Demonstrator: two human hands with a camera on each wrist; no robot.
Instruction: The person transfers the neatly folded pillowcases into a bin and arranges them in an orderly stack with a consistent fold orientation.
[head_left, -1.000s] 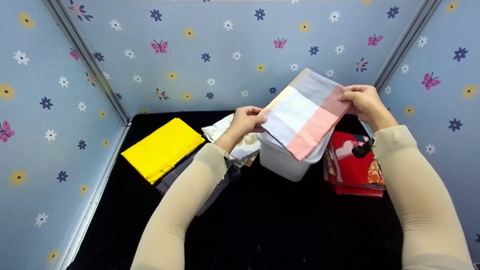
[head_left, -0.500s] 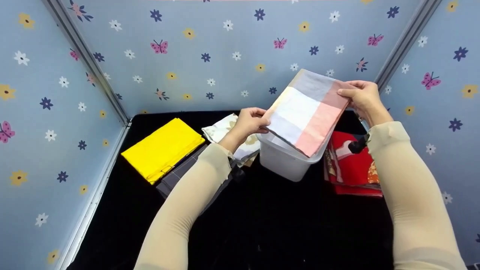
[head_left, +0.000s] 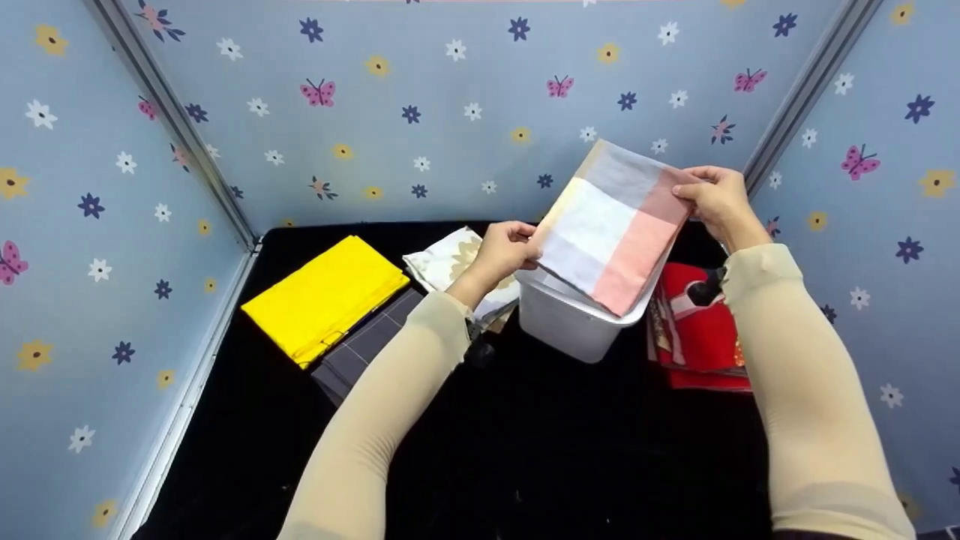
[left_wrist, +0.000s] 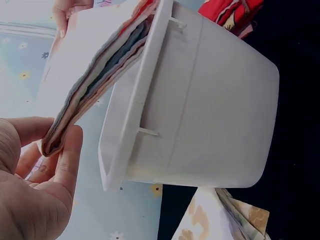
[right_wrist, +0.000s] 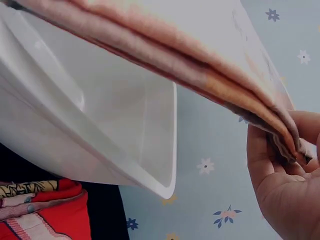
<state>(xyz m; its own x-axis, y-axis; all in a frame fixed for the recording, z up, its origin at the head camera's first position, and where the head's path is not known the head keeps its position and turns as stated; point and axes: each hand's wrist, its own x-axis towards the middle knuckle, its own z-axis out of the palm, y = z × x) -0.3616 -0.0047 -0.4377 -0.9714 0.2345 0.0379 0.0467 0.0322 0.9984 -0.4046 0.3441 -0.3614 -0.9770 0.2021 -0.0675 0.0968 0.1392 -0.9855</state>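
Note:
A folded checked cloth (head_left: 600, 221) in pink, white, grey and pale yellow slants over a white plastic bin (head_left: 566, 330). My left hand (head_left: 502, 253) pinches its left edge between thumb and fingers, while my right hand (head_left: 721, 201) pinches the edge on the upper right. Several stacked layers of the cloth (left_wrist: 107, 60) show edge-on in the left wrist view, its lower edge close to the bin's rim. Inside the bin (right_wrist: 122, 110), bare white walls show in the right wrist view; part of the opening is hidden by the cloth.
Left of the bin lie a yellow folded cloth (head_left: 326, 296), a dark grey one (head_left: 367, 341) and a white floral one (head_left: 442, 259). A red patterned folded stack (head_left: 697, 337) lies to the right. Flowered walls (head_left: 420, 90) enclose the black table surface (head_left: 555, 450).
My left hand has shifted a little right, and my right hand slightly left and down. The checked cloth, still held at both edges, has moved slightly and turned a little over the bin.

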